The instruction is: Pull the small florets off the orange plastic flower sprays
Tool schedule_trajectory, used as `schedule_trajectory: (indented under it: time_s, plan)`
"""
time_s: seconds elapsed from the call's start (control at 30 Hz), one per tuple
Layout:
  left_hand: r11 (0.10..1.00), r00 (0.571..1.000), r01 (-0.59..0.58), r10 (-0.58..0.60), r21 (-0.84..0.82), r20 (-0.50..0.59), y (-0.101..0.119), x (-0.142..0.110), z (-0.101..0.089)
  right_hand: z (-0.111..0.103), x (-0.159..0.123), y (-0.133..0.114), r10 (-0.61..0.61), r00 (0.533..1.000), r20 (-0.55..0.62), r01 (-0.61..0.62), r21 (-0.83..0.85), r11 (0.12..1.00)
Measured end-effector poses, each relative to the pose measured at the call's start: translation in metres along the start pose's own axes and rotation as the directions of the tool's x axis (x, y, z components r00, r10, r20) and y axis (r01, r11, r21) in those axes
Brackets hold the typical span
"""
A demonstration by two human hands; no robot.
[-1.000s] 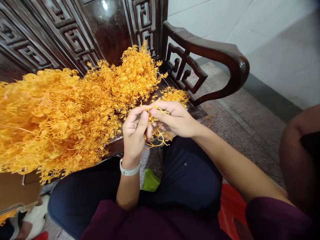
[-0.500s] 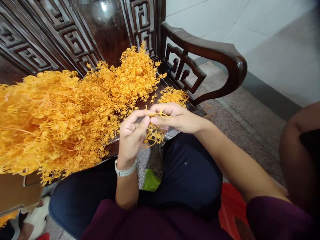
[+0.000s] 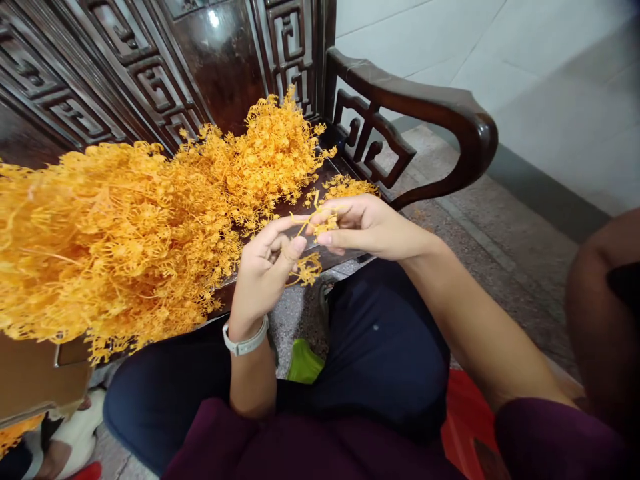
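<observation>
My left hand (image 3: 265, 267), with a pale watch band at its wrist, has thumb and forefinger closed around thin orange plastic stems. Below its fingertips hangs a small orange sprig (image 3: 307, 269) with spidery flower heads. Facing it, my right hand (image 3: 370, 225) pinches another orange sprig (image 3: 327, 225) between thumb and fingers, and a stem of this one reaches across to the left fingertips. Both hands are over the front edge of a dark wooden bench (image 3: 227, 295). Whether the two sprigs are joined is hidden by the fingers.
A big heap of orange plastic flower sprigs (image 3: 135, 233) covers the bench at left, with a smaller pile (image 3: 350, 185) by the carved armrest (image 3: 425, 93). A cardboard box (image 3: 35, 380) stands lower left. Another person's limb (image 3: 600, 287) shows at right. Something green (image 3: 304, 362) lies below.
My right hand has drawn slightly right and up, parting the fingertips that were together. The upper sprig now shows more between the hands, and less of the sprig hanging below is visible.
</observation>
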State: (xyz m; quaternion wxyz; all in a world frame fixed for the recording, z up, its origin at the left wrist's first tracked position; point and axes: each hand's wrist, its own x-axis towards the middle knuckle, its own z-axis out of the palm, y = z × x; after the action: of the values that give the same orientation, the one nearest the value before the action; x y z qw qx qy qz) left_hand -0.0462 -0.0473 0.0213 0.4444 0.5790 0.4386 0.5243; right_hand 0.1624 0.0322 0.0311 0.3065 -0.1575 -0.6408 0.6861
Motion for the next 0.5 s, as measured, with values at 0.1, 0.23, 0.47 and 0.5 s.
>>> schedule_trajectory:
  time_s: [0.1, 0.23, 0.47, 0.5]
  plan:
    - [0.995, 1.000, 0.000, -0.001, -0.099, -0.013, -0.004, 0.001, 0.003, 0.001, 0.001, 0.001, 0.017, 1.000, -0.026, -0.018, -0.052, 0.999]
    - [0.984, 0.987, 0.030, -0.056, -0.176, -0.148, -0.012, 0.004, 0.013, 0.001, 0.002, 0.006, -0.014, 1.000, 0.019, 0.018, -0.177, 0.984]
    - [0.976, 0.950, -0.030, -0.039, -0.216, -0.310, -0.020, 0.012, 0.020, -0.003, 0.002, 0.007, -0.080, 0.995, 0.057, 0.094, -0.295, 0.951]
    - [0.970, 0.950, -0.030, -0.047, -0.241, -0.307, -0.020, 0.012, 0.021, -0.003, 0.002, 0.007, -0.098, 0.994, 0.058, 0.111, -0.303, 0.946]
